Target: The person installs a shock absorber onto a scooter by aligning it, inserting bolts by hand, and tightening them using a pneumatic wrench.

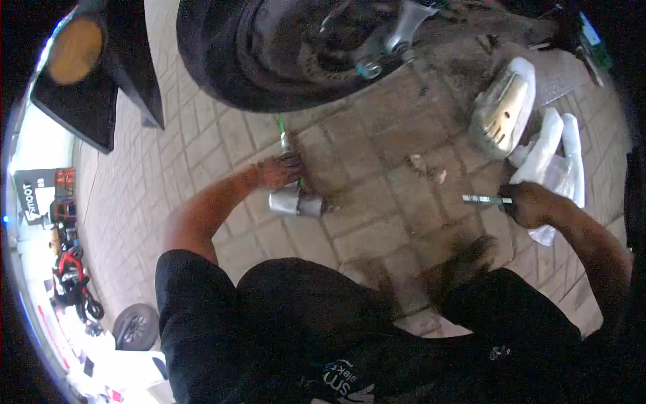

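Note:
On the paving at left of centre, my left hand (279, 172) is closed over a slim object with a green end and a silver part (284, 141); its kind is unclear. Just below that hand, a silver cylindrical piece (296, 202) lies on its side. My right hand (528, 204), at the right, grips a slim silver-and-green tool (486, 200) that points left. The fingers of this hand are partly in shadow. Beside it lie clear plastic wrappings (553, 158).
A large black tyre and wheel (235, 74) stands at the top. A pale, slotted, wrapped part (508, 118) lies at upper right. Small debris (424, 166) is on the bricks. A black stand (81, 101), loose wheel (136, 327) and red motorbike (74, 279) are at the left.

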A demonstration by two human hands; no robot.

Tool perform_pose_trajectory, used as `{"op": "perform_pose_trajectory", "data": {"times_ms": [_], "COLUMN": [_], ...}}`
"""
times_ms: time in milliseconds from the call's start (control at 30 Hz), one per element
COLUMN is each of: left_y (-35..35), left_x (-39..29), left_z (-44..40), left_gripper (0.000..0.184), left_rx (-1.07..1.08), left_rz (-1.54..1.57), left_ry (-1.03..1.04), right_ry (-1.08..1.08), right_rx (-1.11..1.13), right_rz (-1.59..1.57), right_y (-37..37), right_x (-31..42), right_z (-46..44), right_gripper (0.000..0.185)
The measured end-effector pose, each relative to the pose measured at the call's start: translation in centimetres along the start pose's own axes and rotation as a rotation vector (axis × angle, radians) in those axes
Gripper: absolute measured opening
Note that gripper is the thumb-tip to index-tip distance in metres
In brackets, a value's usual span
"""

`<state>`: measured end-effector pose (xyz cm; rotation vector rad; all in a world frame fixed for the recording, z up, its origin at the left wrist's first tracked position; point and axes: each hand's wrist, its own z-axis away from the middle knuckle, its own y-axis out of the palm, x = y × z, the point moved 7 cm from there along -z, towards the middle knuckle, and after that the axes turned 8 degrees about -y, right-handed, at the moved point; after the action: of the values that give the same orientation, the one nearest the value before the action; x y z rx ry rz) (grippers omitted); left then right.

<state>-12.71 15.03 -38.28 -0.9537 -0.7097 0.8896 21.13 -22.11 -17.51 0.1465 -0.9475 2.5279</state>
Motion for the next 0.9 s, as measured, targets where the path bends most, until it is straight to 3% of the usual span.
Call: {"op": "perform_pose_trajectory", "data": {"times_ms": [133, 200, 233, 300, 367, 400, 433, 500, 533, 600, 633, 667, 733, 800, 900], "left_y": [-1.1, -1.4, -2.9, -4.4, -4.1, -5.0, -7.4, -11.2, -10.8, -14.6, -18.1, -21.9, -26.2, -29.4, -33.4], "left_x": [-0.7, -1.2, -1.8, -2.4, -3.1, -4.0, -4.7, -6.3, -7.1, -9.1, -9.9, -10.6, -11.5, -11.1, -10.3], "left_z": [-2.2, -2.4, -2.8, -2.5, -1.6, -1.9, -1.8, -1.5, -1.2, -1.7, -2.4, -3.2, -5.6, -7.1, -8.4], "left_gripper": [0.042, 0.034, 0.034, 0.028, 0.040, 0.044, 0.049, 0.060, 0.069, 0.070, 0.064, 0.058, 0.058, 0.058, 0.056], "left_rx": [-0.002, 0.218, 0.206, 0.339, 0.113, 0.264, 0.412, 0.491, 0.412, 0.108, -0.050, -0.211, -0.298, -0.405, -0.564], "left_rz": [-0.065, -0.066, -0.070, -0.089, 0.052, 0.066, 0.076, 0.143, 0.178, 0.187, 0.284, 0.376, 0.455, 0.529, 0.528], "left_ry": [0.132, 0.077, 0.083, 0.031, 0.003, -0.047, -0.103, -0.207, -0.286, -0.337, -0.358, -0.384, -0.427, -0.480, -0.417], "right_ry": [0.062, -0.163, -0.052, -0.054, -0.230, -0.391, -0.315, -0.353, -0.483, -0.741, -0.738, -0.430, -0.142, -0.610, -0.517], "right_rx": [0.027, -0.174, -0.136, -0.188, -0.271, -0.179, -0.170, -0.183, -0.185, -0.219, -0.206, -0.381, -0.525, -0.093, -0.094], "right_rz": [-0.133, -0.280, -0.446, -1.442, -1.758, -1.922, -2.146, -2.413, -2.413, -2.528, -2.532, -2.513, -2.434, -2.674, -2.765], "right_y": [2.8, 4.0, 3.9, 7.5, 8.2, 9.5, 7.7, 7.1, 8.1, 5.5, 3.5, 1.2, 0.6, -0.2, -2.6], "right_x": [-2.5, -3.5, -3.3, -4.6, -4.0, -4.6, -3.2, -2.2, -3.8, -3.4, -1.7, -0.7, -1.4, -0.7, 1.6], "right_z": [3.5, 2.5, 1.7, -1.8, -5.5, -7.8, -6.8, -9.7, -12.8, -12.6, -11.5, -9.6, -9.9, -13.1, -10.1], "right_gripper": [0.036, 0.040, 0.037, 0.032, 0.026, 0.027, 0.028, 0.032, 0.035, 0.034, 0.034, 0.031, 0.029, 0.028, 0.029]}}
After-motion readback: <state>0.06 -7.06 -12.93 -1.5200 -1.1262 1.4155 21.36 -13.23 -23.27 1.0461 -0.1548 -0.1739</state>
